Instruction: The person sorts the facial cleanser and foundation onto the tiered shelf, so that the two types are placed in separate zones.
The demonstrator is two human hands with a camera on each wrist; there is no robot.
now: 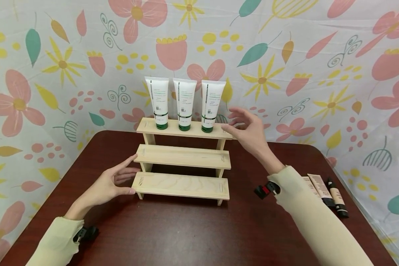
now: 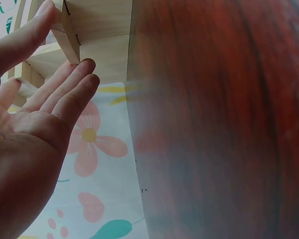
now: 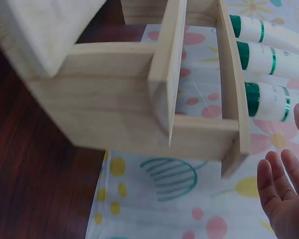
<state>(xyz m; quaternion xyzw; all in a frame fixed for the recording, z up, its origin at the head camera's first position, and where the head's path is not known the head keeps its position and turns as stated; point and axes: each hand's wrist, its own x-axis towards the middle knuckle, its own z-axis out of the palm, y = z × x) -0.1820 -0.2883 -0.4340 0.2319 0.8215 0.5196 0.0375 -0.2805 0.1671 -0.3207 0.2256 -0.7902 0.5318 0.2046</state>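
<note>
A three-tier wooden shelf stand (image 1: 183, 157) stands on the dark table. Three white tubes with green caps, a left one (image 1: 158, 101), a middle one (image 1: 185, 103) and a right one (image 1: 212, 105), stand upright in a row on its top tier. My left hand (image 1: 111, 183) is at the stand's left end, thumb by the lowest tier's corner and fingers loosely extended along the side. Beyond the right tube, my right hand (image 1: 249, 129) hovers at the top tier's right end with fingers relaxed and nothing between them. In the right wrist view its fingers (image 3: 284, 172) lie apart from the stand.
At the table's right side lie several tubes, among them a beige tube (image 1: 320, 188) with a black cap and a slim tube (image 1: 337, 197) with black ends. Behind the table (image 1: 186, 232) hangs a flower-patterned cloth (image 1: 199, 44), close to the back of the stand.
</note>
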